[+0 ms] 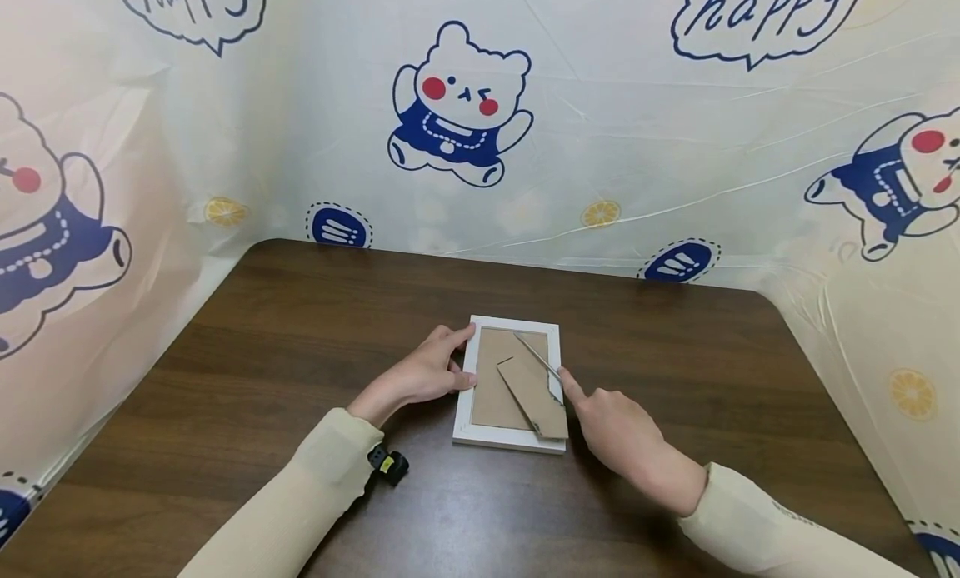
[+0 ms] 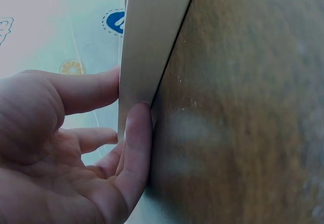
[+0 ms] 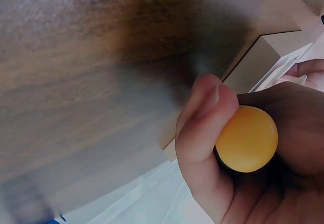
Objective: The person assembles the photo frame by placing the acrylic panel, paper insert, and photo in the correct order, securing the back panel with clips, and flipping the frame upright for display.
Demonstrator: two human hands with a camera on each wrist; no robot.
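A white picture frame (image 1: pixel 509 442) lies back side up on the table, its brown backing board (image 1: pixel 491 395) showing. Slanting across the board is a brown stand leg (image 1: pixel 534 395), its lower end overlapping the frame's bottom right corner. My left hand (image 1: pixel 427 368) holds the frame by its left edge; in the left wrist view its fingers touch the frame's side (image 2: pixel 152 37). My right hand (image 1: pixel 618 428) grips a screwdriver, its yellow handle end (image 3: pixel 248 139) poking out of the fist. The metal shaft (image 1: pixel 537 356) reaches over the right rim to the board's upper right part.
The dark wooden table (image 1: pixel 315 336) extends around the frame. A printed cloth (image 1: pixel 585 128) hangs behind the table and along both sides. A small black device (image 1: pixel 388 464) is worn at the left wrist.
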